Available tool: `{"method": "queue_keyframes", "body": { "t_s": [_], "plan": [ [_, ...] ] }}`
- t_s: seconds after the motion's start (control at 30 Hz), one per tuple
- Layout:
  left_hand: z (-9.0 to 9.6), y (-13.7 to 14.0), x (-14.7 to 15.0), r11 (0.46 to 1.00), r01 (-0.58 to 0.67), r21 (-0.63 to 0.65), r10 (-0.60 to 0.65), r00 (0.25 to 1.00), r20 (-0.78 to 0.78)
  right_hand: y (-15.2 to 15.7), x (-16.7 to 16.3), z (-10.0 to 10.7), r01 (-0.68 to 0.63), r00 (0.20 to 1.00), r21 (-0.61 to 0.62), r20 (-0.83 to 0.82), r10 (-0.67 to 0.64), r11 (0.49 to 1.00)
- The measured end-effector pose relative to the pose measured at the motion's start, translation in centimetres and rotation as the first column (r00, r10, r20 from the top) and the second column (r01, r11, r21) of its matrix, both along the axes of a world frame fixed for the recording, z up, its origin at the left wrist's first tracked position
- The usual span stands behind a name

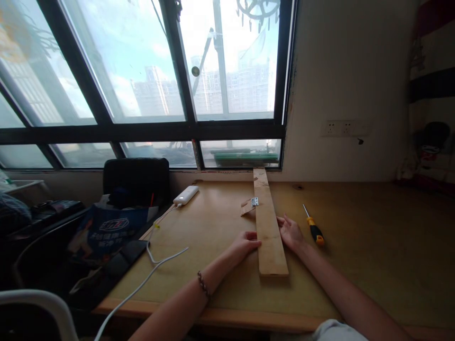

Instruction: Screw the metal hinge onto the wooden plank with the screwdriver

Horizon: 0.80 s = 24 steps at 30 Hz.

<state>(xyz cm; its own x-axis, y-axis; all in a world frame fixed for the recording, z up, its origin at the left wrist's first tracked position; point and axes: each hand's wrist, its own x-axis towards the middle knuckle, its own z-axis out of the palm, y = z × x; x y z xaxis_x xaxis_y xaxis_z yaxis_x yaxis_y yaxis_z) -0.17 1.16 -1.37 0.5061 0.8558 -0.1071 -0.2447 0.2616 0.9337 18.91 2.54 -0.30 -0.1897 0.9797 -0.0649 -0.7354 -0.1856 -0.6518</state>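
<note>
Wooden board (269, 227) sits between the two grips. Key relation: long axis runs away from the person, drifting slightly left toward the far end, so it crosses the gap between the grips rather than pointing at either one. Left grip (244, 245) is on the left edge, fingers closed on it, one fingertip lapping onto the face. Right grip (292, 234) is at the right edge, a bit farther forward; fingertips partly hidden at the board, can't tell if they clamp or just support. Near end sticks out toward the person, short of both grips; the longer run is ahead of them. Far end overlaps the wall in view, so the board looks raised there; can't confirm clearance off the surface (213, 222).

Metal hinge (255, 201) is on the left edge, ahead of the left grip. Small wood piece (248, 208) juts out left at the hinge, angled, also ahead of the left grip. Left is the nearer side for both.

Screwdriver (313, 230) lies just right of the right grip, tip pointing away, handle toward the person. White power bank (186, 195) is well ahead-left of the left grip.
</note>
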Motion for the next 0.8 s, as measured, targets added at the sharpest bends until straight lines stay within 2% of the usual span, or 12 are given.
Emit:
{"method": "queue_keyframes", "body": {
  "t_s": [0.27, 0.47, 0.8],
  "plan": [
    [1.0, -0.2, 0.1, 0.999, 0.046, 0.015, -0.046, 0.999, -0.009, 0.3, 0.2, 0.1, -0.014, 0.999, 0.034, 0.037, 0.013, 0.999],
    [0.8, 0.0, 0.1, 0.998, 0.047, 0.032, -0.047, 0.999, -0.017, 0.6, 0.2, -0.1, 0.005, 1.000, 0.037, 0.007, -0.005, 0.999],
    [1.2, -0.1, 0.2, 0.999, 0.029, -0.016, -0.029, 0.999, 0.027, 0.7, 0.0, -0.3, 0.028, 1.000, 0.032, -0.009, -0.028, 0.999]
  ]
}}
